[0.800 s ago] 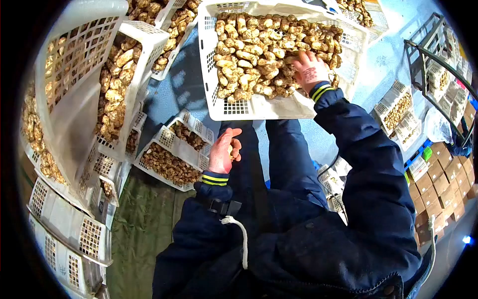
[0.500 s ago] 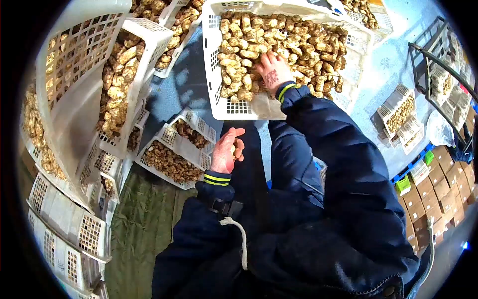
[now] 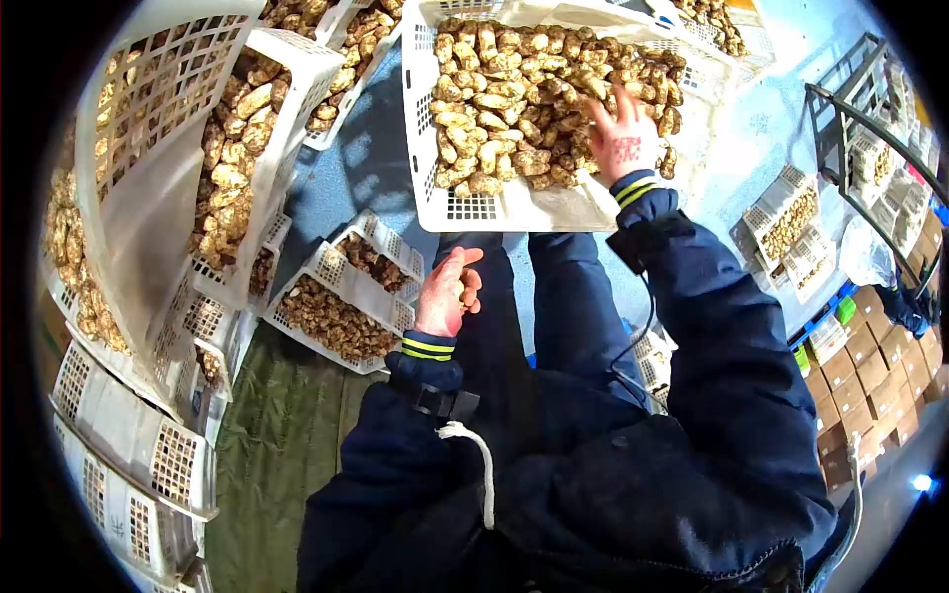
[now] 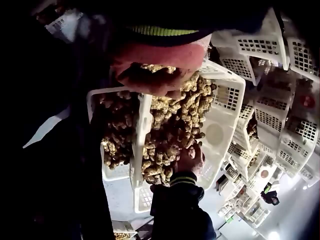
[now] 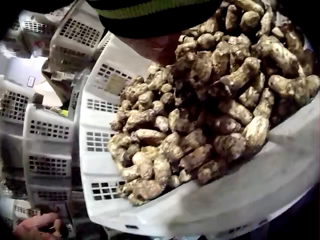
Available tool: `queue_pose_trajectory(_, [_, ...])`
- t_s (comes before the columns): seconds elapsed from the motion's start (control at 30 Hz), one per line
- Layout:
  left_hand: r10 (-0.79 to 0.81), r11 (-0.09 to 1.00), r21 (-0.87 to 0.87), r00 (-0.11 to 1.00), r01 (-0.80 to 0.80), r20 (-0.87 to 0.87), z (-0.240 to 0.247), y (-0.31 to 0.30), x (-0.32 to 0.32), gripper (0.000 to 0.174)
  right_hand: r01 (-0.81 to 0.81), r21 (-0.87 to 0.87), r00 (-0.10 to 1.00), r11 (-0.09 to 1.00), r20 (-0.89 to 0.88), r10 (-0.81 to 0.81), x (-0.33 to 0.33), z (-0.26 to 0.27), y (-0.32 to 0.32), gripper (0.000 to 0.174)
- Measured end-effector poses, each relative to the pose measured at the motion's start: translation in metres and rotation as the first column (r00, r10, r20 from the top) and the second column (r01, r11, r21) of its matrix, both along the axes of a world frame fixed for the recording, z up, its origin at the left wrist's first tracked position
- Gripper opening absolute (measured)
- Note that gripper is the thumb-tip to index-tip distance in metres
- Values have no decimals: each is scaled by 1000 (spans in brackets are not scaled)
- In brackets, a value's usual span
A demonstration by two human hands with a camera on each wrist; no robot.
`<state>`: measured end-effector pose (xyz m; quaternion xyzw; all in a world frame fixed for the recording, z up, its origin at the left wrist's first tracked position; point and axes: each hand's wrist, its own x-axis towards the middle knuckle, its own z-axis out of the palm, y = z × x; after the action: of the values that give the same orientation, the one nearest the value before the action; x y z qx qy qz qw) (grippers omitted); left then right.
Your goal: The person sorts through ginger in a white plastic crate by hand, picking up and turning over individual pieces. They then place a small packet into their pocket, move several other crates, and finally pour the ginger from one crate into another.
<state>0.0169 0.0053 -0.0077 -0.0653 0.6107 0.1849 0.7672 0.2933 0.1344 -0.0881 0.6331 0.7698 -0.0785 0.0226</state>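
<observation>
A white slotted crate [image 3: 514,215] with knobbly tan-and-brown pieces [image 3: 494,119] lies in front of the legs. Over its right part, my right hand [image 3: 625,143] touches the pieces with spread fingers; what lies under the fingertips is hidden. Just below the crate's near left side, my left hand [image 3: 447,295] is raised with curled fingers. In the left wrist view the left hand [image 4: 160,62] holds pale pieces [image 4: 156,68] in its curl, and the right hand [image 4: 190,161] is among the pile. Sleeve and shadow mostly cover the right hand [image 5: 156,48] in the right wrist view.
Stacked white crates [image 3: 148,227] rise at the left. A smaller crate of darker pieces [image 3: 336,321] sits near the left hand. Green cloth [image 3: 277,445] covers the floor at lower left. At right are a dark metal frame [image 3: 840,128] and brown boxes [image 3: 870,366].
My right hand moved left across the pile between the earlier frames, and is now back over its right part with fingers more spread. My left hand has stayed nearly in place.
</observation>
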Motion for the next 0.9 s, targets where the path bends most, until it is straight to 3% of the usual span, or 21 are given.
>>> queue_pose_trajectory(0.03, [2, 1000, 1, 1000, -2, 3, -2, -1, 2, 46, 30, -72, 996, 997, -80, -36, -9, 4, -4, 39])
queue_pose_trajectory(0.07, [-12, 1000, -10, 1000, 13, 10, -3, -2, 3, 47, -87, -188, 950, 978, -310, 25, -18, -6, -7, 34])
queue_pose_trajectory(0.17, [14, 1000, 1, 999, -14, 31, -3, -3, 3, 43, -61, -526, 934, 848, -330, -138, -87, -17, -18, 37])
queue_pose_trajectory(0.23, [-7, 999, 35, 1000, 6, 15, 2, -2, 2, 42, -25, -522, 967, 853, -230, -113, -114, -43, -24, 37])
queue_pose_trajectory(0.3, [18, 999, 27, 1000, -19, 24, 2, 0, -2, 42, -16, -537, 943, 843, -288, -166, -117, -47, -17, 33])
queue_pose_trajectory(0.33, [20, 1000, 12, 1000, -20, 9, 1, 1, -3, 42, -11, -632, 878, 775, -377, -295, -109, -46, -14, 30])
queue_pose_trajectory(0.37, [26, 1000, 0, 1000, -26, -1, -1, 1, -3, 42, -68, -635, 813, 770, -482, -326, -95, -49, -18, 32])
queue_pose_trajectory(0.4, [5, 1000, 11, 1000, -5, -8, -1, 0, -2, 47, -89, -776, 460, 625, -588, -665, -86, -51, -25, 35])
queue_pose_trajectory(0.43, [-9, 1000, 25, 1000, 9, -27, -1, -2, -1, 47, -200, -857, 15, 474, -486, -874, -80, -46, -30, 37])
queue_pose_trajectory(0.47, [-11, 1000, 9, 1000, 11, -24, -2, -3, 0, 47, -259, -879, -113, 400, -383, -917, -66, -39, -34, 43])
queue_pose_trajectory(0.5, [-16, 1000, -7, 1000, 15, -21, -3, -4, 1, 47, -389, -850, -316, 356, -240, -918, -53, -43, -42, 41])
queue_pose_trajectory(0.57, [-3, 1000, -15, 1000, 3, 10, -3, -6, 6, 47, -456, -795, -407, 399, -212, -888, -51, -9, -35, 45])
queue_pose_trajectory(0.6, [9, 1000, -22, 1000, -8, 28, -4, -6, 7, 47, -651, -588, -513, 481, -127, -849, -51, -11, -29, 47])
queue_pose_trajectory(0.63, [8, 1000, -22, 1000, -7, 25, -4, -7, 8, 47, -707, -512, -530, 489, -74, -845, -49, -9, -29, 48])
queue_pose_trajectory(0.7, [2, 1000, 4, 1000, -2, 27, -4, -7, 12, 46, -470, -770, -500, 433, -172, -849, -57, 17, -26, 50])
queue_pose_trajectory(0.73, [12, 1000, 20, 999, -13, 33, -3, -6, 12, 46, -424, -792, -462, 440, -229, -857, -55, 13, -25, 47])
queue_pose_trajectory(0.77, [9, 1000, 19, 1000, -9, 27, -2, -6, 13, 46, -504, -687, -453, 523, -305, -838, -49, -6, -25, 42])
queue_pose_trajectory(0.9, [-18, 1000, -1, 1000, 18, 23, 0, -3, 15, 46, -311, -748, -439, 586, -433, -787, -24, 11, -5, 36])
